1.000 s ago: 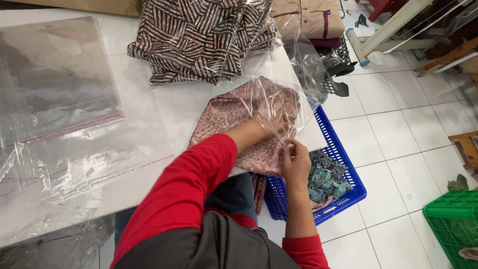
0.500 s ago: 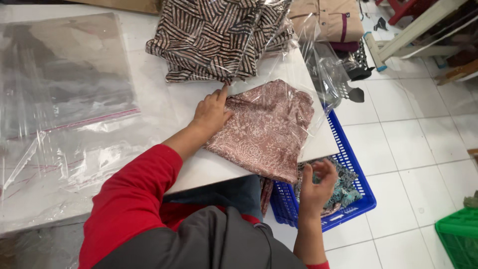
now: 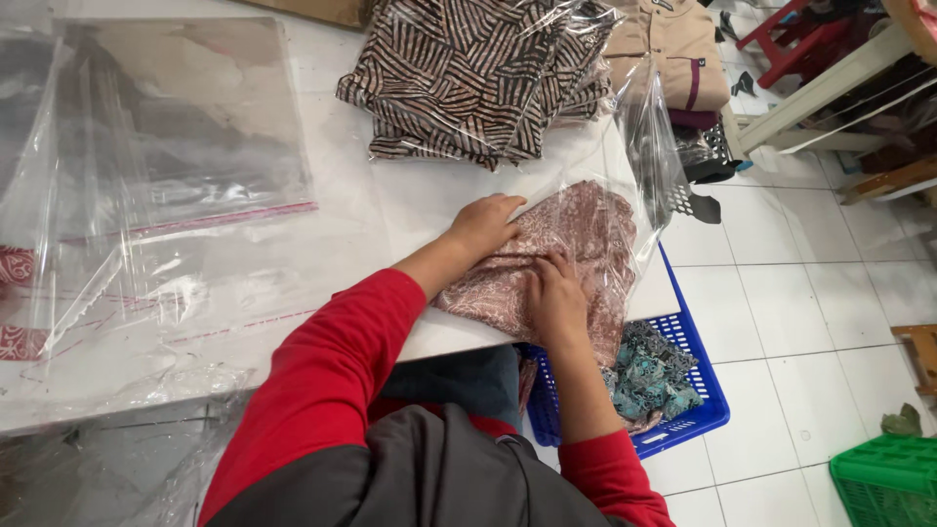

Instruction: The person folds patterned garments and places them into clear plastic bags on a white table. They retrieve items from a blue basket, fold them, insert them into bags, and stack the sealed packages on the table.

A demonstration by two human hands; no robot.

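A folded brown patterned garment (image 3: 576, 244) in a clear plastic bag lies at the right edge of the white table (image 3: 390, 205). My left hand (image 3: 480, 226) rests flat on its upper left corner. My right hand (image 3: 553, 298) presses down on its lower middle, fingers spread on the plastic. The bag's open flap (image 3: 652, 161) sticks up to the right. Behind it lies a stack of bagged brown-and-white striped garments (image 3: 468, 78).
Several empty clear bags with pink seal strips (image 3: 176, 195) cover the left of the table. A blue basket (image 3: 673, 390) with teal patterned cloth stands on the tiled floor beneath the table edge. A green crate (image 3: 888, 483) is at lower right. A beige garment (image 3: 673, 49) lies behind.
My right hand came up from below the table edge and now presses on the bagged garment. My left hand stayed on the bag's upper left.
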